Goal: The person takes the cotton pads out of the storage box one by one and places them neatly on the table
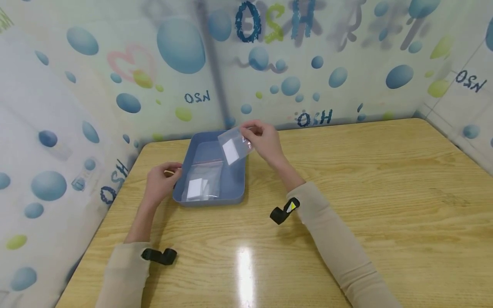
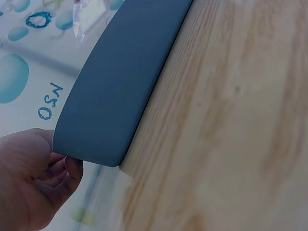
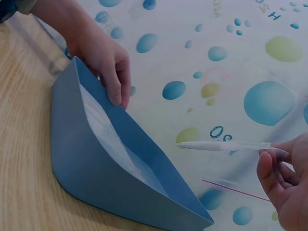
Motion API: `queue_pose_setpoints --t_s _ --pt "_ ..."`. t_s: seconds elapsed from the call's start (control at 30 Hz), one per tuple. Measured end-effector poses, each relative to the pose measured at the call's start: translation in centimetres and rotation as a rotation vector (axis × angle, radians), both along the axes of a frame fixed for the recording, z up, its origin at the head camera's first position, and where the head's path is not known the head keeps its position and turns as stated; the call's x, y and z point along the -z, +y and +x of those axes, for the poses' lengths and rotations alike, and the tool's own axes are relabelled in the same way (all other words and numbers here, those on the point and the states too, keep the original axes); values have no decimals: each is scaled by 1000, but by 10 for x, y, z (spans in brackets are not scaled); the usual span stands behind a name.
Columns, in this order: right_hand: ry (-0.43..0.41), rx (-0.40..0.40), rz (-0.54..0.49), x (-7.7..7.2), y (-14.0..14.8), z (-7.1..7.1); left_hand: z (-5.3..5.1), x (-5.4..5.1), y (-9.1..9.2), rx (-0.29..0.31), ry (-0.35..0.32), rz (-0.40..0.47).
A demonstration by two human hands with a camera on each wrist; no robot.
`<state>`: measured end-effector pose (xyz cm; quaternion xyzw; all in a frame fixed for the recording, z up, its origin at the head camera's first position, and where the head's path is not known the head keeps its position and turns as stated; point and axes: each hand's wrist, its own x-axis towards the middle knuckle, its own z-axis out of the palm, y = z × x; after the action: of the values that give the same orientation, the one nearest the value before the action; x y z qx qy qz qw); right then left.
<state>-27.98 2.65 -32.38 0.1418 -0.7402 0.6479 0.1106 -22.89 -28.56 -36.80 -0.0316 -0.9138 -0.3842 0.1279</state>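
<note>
My right hand (image 1: 263, 143) pinches a small clear zip bag (image 1: 239, 143) by one edge, above the back right of a blue-grey tray (image 1: 233, 182). Inside that bag is a white rectangular piece (image 1: 230, 152); the right wrist view shows the bag edge-on. On the tray's left side, my left hand (image 1: 161, 182) grips the rim between thumb and fingers. More clear zip bags (image 1: 213, 175) with white pieces inside lie in the front left of the tray. They overlap, so how many there are I cannot tell.
The tray stands on a wood-grain table (image 1: 366, 192), near its back left edge. Behind and to the left rises a white wall covering (image 1: 239, 85) printed with blue and green bubbles. Black straps (image 1: 159, 256) sit on both sleeves.
</note>
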Motion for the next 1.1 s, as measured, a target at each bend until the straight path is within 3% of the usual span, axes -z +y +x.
queue_pose_setpoints --t_s 0.2,0.6,1.1 --pt "-37 20 -42 -1 13 -5 1 -1 0 4 -1 -3" --pt "-90 -16 -192 10 35 -18 1 -2 0 5 5 -18" --pt "-139 16 -166 22 50 -25 1 -1 0 5 13 -27"
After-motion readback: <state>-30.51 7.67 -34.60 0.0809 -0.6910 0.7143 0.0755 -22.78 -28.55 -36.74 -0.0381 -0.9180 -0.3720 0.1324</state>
